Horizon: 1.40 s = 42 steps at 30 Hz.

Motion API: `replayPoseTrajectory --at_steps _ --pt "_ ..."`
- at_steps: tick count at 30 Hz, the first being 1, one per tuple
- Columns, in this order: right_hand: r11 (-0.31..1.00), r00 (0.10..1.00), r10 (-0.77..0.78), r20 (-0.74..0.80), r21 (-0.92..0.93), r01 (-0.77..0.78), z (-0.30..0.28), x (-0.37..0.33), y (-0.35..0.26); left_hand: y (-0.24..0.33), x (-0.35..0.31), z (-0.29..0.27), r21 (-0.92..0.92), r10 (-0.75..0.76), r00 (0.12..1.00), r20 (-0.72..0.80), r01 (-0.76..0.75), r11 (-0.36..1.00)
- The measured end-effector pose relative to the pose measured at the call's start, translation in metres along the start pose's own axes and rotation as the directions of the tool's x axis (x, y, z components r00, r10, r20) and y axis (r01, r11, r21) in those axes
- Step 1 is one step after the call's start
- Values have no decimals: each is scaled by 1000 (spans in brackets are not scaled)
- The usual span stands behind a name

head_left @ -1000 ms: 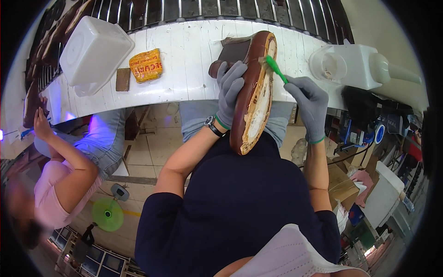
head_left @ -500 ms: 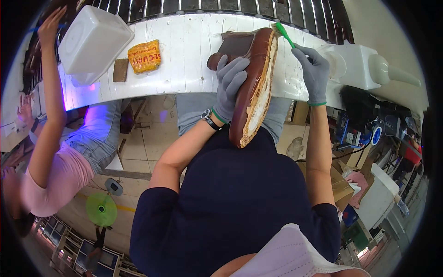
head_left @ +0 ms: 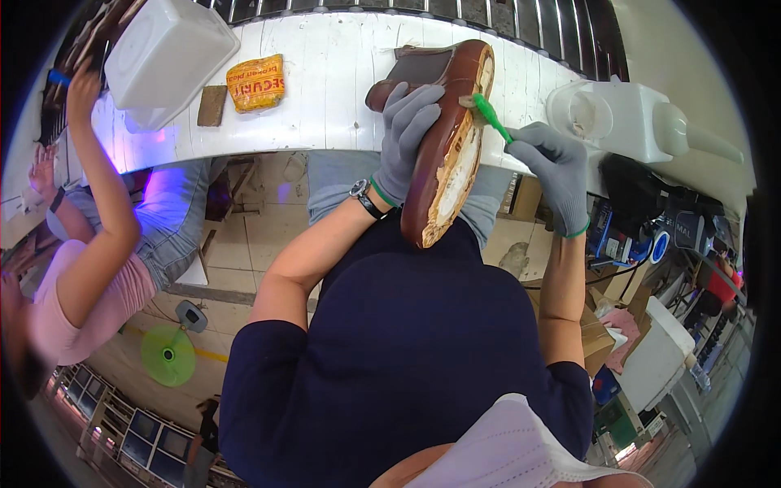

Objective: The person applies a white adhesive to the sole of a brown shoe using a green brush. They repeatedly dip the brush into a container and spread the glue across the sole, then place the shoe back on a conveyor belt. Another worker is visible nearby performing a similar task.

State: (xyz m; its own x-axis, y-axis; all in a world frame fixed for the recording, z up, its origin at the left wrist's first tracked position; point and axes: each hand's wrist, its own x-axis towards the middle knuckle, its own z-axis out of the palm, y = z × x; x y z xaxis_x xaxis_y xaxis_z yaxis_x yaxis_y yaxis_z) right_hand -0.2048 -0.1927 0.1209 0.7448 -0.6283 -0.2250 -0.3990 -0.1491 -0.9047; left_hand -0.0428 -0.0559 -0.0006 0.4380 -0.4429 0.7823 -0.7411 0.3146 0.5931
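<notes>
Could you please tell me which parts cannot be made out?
Head view:
Brown shoe: surface under the left hand, covered by it.
Green brush: handle end, hidden in the right hand.
Clear tub: contents too small to tell.
Co-worker: head blurred, cut off by dark left edge.

Bright, even light floods the white tabletop point(head_left: 325, 85) and glints off metal rollers point(head_left: 458, 10) at twelve o'clock! Violet light splashes the co-worker's jeans point(head_left: 175, 207) at nine. The shoe point(head_left: 443, 142), just off centre toward one, reads clear; out at the rim, detail smears, straight edges bow, and black fills the fisheye corners.
</notes>
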Motion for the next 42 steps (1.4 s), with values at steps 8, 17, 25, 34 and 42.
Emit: replayPoseTrajectory --at_steps 8,17,25,34,42 --pt "997 988 -83 127 6 83 9 -23 -32 -1 10 -6 9 28 999 17 -29 1000" --pt "940 931 -297 212 -109 325 15 -40 -58 9 20 -15 53 2 998 55 -5 999" --pt "965 975 -217 34 -144 220 12 -38 -58 17 40 -25 45 -12 988 152 6 999" --pt "781 834 -537 129 -298 549 5 -52 -97 45 81 -50 34 -60 896 439 51 998" --pt "573 712 -694 111 -513 639 -20 -22 -110 16 131 -56 -326 -2 634 773 399 857"
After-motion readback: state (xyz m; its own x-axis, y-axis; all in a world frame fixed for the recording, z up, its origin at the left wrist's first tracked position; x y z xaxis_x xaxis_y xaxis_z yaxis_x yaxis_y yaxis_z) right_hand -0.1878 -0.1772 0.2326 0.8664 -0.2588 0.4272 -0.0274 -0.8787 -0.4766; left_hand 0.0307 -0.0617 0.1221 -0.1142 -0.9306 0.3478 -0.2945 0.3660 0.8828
